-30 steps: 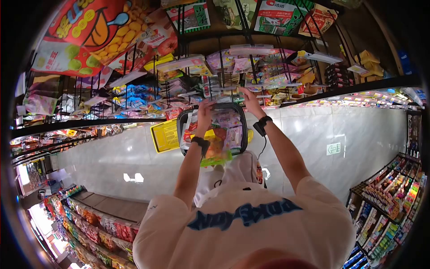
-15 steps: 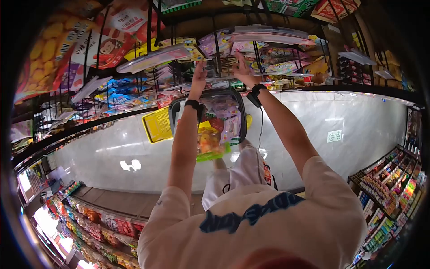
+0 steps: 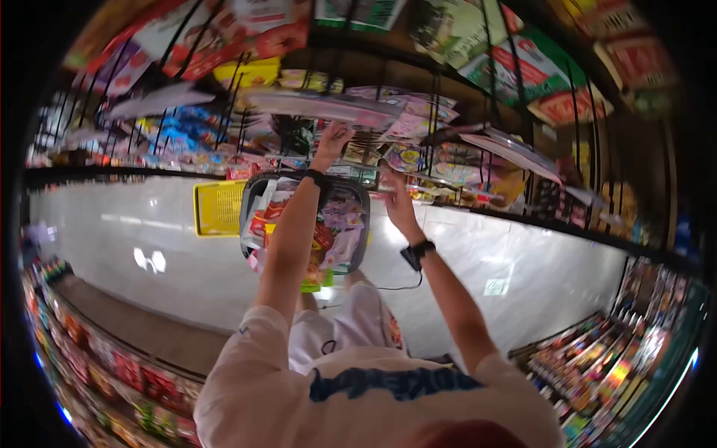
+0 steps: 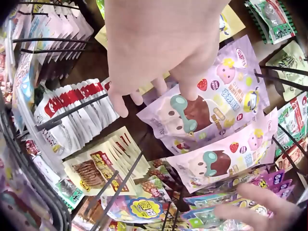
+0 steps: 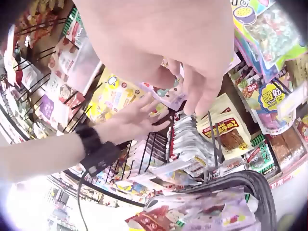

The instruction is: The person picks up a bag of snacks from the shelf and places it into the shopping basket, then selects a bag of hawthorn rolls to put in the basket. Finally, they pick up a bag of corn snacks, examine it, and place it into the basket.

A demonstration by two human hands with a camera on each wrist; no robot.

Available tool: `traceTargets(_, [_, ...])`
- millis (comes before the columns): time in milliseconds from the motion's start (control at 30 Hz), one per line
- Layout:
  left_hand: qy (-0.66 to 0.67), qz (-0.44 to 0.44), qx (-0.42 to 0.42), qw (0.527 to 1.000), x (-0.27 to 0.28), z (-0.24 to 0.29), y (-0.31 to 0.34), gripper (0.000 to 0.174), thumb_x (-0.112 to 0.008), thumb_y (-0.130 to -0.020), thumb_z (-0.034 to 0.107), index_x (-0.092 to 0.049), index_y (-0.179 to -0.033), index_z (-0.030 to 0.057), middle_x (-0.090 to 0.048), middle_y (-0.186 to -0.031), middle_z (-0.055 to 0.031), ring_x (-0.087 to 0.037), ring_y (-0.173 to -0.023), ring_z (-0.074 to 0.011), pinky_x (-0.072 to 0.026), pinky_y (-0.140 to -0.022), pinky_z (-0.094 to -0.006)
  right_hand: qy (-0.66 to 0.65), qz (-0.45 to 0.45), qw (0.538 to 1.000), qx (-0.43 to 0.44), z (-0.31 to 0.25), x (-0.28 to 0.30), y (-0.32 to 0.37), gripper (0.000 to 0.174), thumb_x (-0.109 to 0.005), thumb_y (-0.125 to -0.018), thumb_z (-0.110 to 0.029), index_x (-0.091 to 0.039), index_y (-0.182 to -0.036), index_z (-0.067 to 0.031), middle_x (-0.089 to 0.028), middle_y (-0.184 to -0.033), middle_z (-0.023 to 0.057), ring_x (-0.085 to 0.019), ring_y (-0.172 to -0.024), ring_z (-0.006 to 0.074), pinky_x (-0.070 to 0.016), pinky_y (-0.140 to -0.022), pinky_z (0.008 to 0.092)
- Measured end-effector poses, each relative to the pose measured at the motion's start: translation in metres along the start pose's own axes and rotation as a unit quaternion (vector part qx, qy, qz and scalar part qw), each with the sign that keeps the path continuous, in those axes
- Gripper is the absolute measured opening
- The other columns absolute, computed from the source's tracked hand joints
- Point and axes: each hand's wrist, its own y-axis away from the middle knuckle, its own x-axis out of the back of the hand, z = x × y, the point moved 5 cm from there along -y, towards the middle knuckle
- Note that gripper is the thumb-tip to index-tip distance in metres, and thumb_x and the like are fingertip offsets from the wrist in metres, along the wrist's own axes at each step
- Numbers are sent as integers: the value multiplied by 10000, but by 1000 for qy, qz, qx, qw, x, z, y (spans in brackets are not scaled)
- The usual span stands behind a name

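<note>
In the head view my left hand (image 3: 333, 144) reaches in among the hanging snack packets. Seen from the left wrist, its spread fingers point down, with the thumb over a purple bag (image 4: 226, 91) that bears a cartoon face. A matching pink bag (image 4: 226, 156) hangs just below. My right hand (image 3: 399, 203) is lower and to the right, at the front of the rack; its fingers look loosely bent and hold nothing visible. Beneath the hands, a dark shopping basket (image 3: 364, 228) contains several snack packets (image 3: 340, 216).
Metal hooks (image 4: 72, 113) stick out around both hands, carrying white-and-red packets (image 4: 79, 108) and meat snack packets (image 4: 103, 166). Clear price holders (image 3: 321, 107) jut from the rack. A yellow basket (image 3: 216, 209) stands on the floor left of the dark one. Shelves of goods (image 3: 620, 351) line the aisle behind.
The head view has swung, so rack and baskets appear farther left. Both hands went up into the rack; since then my right hand has come down and away from my left.
</note>
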Motion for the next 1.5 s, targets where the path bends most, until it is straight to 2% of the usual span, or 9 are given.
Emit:
traceTargets(133, [20,38,-79,996,-9,21,36,255,-521,-958,133,-507,-1201,56,-575,-976,-14,-523,-911,-96,-426,-825,-243,45,-63,983,-165,-17,0,81,490,-391,-878,100,-373,-1331,-86,-579,-1148,104,-660,-831,162,-514,-717,277])
traceTargets(267, [-148,75,19,986,-30,59,32,178,-587,-934,152,-673,-852,19,-486,-647,68,-399,-597,-33,-341,-515,-220,88,-51,979,-176,6,6,117,409,-390,-894,65,-410,-1279,-73,-647,-1029,94,-669,-777,166,-517,-682,294])
traceTargets(367, [-172,43,29,984,-27,63,55,174,-619,-914,159,-663,-861,-1,-474,-648,77,-390,-611,-24,-344,-526,-218,75,-44,979,-186,-10,-3,146,329,-390,-923,14,-450,-1239,-54,-660,-987,96,-674,-760,176,-522,-685,298])
traceTargets(400, [-190,19,81,978,-29,76,66,156,-543,-924,35,-645,-1011,-44,-609,-867,64,-498,-820,-22,-400,-672,-193,74,-41,981,-177,-11,-7,146,308,-389,-932,-2,-462,-1228,-49,-662,-979,97,-675,-757,180,-523,-687,298])
traceTargets(567, [-198,-34,110,973,-57,131,111,252,-575,-942,187,-572,-791,-14,-421,-668,103,-374,-631,-12,-325,-533,-222,-159,13,967,-201,-26,-22,139,276,-488,-922,-44,-497,-1198,-43,-628,-1031,90,-639,-819,161,-510,-715,276])
traceTargets(833, [-179,-79,284,939,-53,135,219,209,-557,-954,231,-649,-938,44,-565,-648,34,-494,-565,-36,-396,-530,-216,-322,-47,920,-219,-102,-36,110,576,-624,-891,-210,-346,-1368,-44,-557,-1217,71,-540,-1102,142,-458,-904,297])
traceTargets(1000, [-359,-147,361,848,-36,123,295,333,-573,-924,303,-648,-1011,-9,-576,-676,6,-545,-624,-81,-442,-554,-259,-240,-124,916,-295,-88,-63,154,147,-658,-848,-205,-637,-868,-61,-549,-622,-25,-423,-445,53,-305,-390,238])
traceTargets(1333, [-152,-100,588,788,-35,120,373,341,-573,-911,323,-615,-917,-15,-621,-767,-58,-643,-634,-153,-561,-580,-262,-179,-152,857,-460,-6,-112,238,329,-721,-813,-260,-631,-965,18,-603,-764,30,-547,-596,83,-506,-515,241])
traceTargets(1500, [-140,-88,529,833,-40,102,363,289,-563,-917,246,-589,-960,-38,-608,-827,-82,-677,-645,-216,-589,-580,-295,-171,-16,885,-433,8,-107,233,440,-725,-815,-290,-555,-1080,17,-598,-832,50,-572,-621,99,-508,-522,238])
